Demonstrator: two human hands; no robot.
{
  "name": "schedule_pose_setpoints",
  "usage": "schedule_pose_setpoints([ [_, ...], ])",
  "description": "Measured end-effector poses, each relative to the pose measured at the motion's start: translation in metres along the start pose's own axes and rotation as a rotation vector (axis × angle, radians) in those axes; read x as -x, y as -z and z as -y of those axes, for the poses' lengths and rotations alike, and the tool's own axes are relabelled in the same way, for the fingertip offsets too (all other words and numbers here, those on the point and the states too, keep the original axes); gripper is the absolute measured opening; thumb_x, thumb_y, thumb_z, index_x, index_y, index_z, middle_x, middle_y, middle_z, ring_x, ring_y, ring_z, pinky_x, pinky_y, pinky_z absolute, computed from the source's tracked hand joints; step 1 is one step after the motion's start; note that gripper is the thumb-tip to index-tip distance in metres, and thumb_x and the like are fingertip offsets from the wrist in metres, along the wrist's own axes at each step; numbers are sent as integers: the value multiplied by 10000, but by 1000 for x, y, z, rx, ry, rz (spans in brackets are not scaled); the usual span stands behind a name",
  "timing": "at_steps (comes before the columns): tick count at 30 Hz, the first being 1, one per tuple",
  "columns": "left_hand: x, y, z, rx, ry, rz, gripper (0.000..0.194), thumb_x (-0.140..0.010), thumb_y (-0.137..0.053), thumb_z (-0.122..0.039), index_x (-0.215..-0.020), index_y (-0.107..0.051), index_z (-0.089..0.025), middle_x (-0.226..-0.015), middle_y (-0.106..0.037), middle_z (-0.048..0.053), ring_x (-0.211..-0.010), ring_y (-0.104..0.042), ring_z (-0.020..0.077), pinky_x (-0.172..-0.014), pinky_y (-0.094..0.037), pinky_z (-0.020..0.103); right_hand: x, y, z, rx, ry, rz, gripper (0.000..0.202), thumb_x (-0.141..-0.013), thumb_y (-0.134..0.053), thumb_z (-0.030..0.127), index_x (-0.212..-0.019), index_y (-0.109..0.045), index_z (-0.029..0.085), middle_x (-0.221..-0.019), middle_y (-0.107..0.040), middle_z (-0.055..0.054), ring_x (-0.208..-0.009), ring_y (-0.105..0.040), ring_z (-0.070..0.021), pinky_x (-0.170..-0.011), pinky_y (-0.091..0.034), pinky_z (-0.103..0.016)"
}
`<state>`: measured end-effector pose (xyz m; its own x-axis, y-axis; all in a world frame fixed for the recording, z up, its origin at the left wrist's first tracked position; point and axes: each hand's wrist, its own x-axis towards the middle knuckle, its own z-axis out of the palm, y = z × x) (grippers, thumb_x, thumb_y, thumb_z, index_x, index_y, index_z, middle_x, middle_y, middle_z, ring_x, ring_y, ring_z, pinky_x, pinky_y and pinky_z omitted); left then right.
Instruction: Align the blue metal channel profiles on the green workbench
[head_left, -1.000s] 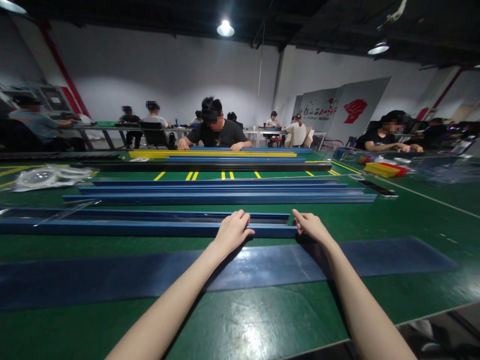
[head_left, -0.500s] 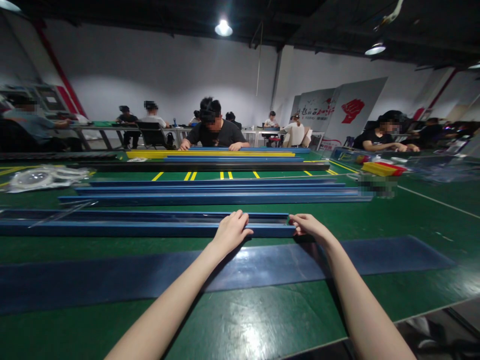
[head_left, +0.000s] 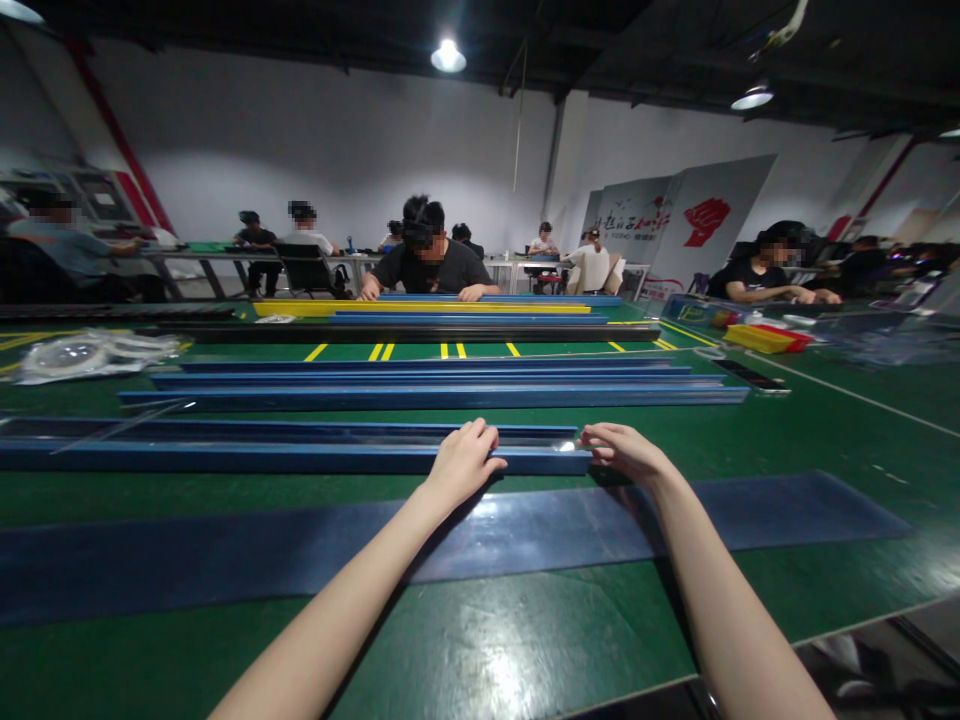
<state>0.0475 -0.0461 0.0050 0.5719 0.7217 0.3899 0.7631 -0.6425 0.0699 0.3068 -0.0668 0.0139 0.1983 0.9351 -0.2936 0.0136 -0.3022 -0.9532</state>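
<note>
A long blue plastic channel [head_left: 285, 460] lies across the green table, its trough facing up. Inside the trough runs a clear film or strip [head_left: 529, 443] that catches the light near the right end. My left hand [head_left: 466, 458] is wrapped over the channel's front wall a little short of that end, its fingers reaching into the trough and the thumb on the near side. At the open right end is my right hand [head_left: 622, 450], fingers extended toward the channel and slightly apart; its fingertips are partly hidden. Nearer me, a flat translucent bluish sheet [head_left: 300, 545] lies under my forearms.
Beyond lie several blue channels [head_left: 435, 397], a black rail [head_left: 420, 333] and a yellow channel [head_left: 420, 309]. Bagged rings [head_left: 67, 355] rest at left, a phone [head_left: 754, 376] at right. A co-worker [head_left: 431, 255] handles pieces across the table; another person [head_left: 772, 265] sits at right.
My right hand's fingers have loosened and lifted slightly at the channel's end, and a bright glint now shows on the clear strip there. My left hand stays in place.
</note>
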Motion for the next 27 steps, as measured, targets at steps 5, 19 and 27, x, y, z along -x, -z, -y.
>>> schedule_pose_setpoints([
  [5,0,-1,1,-17,-11,7,216,-773,-575,-399,-830,-511,-201,-884,-535,8,-852,-498,175,-723,-386,281,2,0,-4,139,110,136,188,-646,-675,253,-772,-554,183,-716,-593,15,-515,-463,-47,-514,-405,-179],
  [19,0,-3,1,-27,-26,-4,213,-772,-577,-395,-830,-522,-198,-881,-553,6,-840,-510,174,-709,-392,284,1,1,-4,335,191,171,331,-586,-675,434,-774,-582,178,-652,-527,34,-515,-450,-60,-516,-357,-212],
  [27,0,-4,2,19,13,20,196,-784,-563,-386,-833,-540,-198,-875,-551,9,-838,-526,168,-714,-398,267,4,8,1,504,310,219,285,-600,-650,420,-633,-583,145,-575,-540,14,-575,-484,-97,-553,-343,-227],
])
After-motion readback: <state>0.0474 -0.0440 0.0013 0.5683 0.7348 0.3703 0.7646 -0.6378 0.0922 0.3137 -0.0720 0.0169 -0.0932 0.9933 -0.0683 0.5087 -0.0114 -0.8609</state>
